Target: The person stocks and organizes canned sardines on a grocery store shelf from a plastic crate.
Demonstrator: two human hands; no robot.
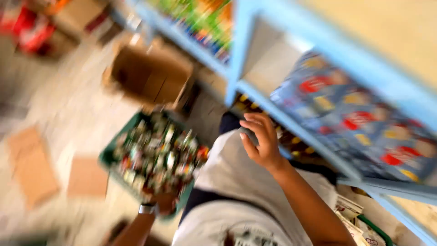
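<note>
Head view, strongly blurred by motion. The left hand point(165, 202), with a watch point(147, 209) at the wrist, grips the near edge of a green crate point(109, 157), fingers curled around the rim; the exact finger placement is lost in the blur. The crate is rectangular and shallow, with a dark green plastic wall, held low in front of the person's body and above the floor point(59, 105). It is packed full with many small packets point(157, 152) in mixed colours: mostly dark green and silver, with spots of red, white and orange. Individual packets cannot be told apart.

The right hand point(260, 140) is raised, empty, fingers loosely spread and slightly curled, palm turned toward the light blue shelf point(291, 120). It hovers just beside the shelf edge, apparently not touching it. On the shelf lies a large blue pack point(359, 118) printed with red and yellow patches. An upper shelf level holds bright green and orange goods point(205, 20).

Beyond the crate an open cardboard box point(150, 75) stands on the floor. Flat cardboard pieces point(32, 168) lie on the floor to the left, well apart from the crate.
</note>
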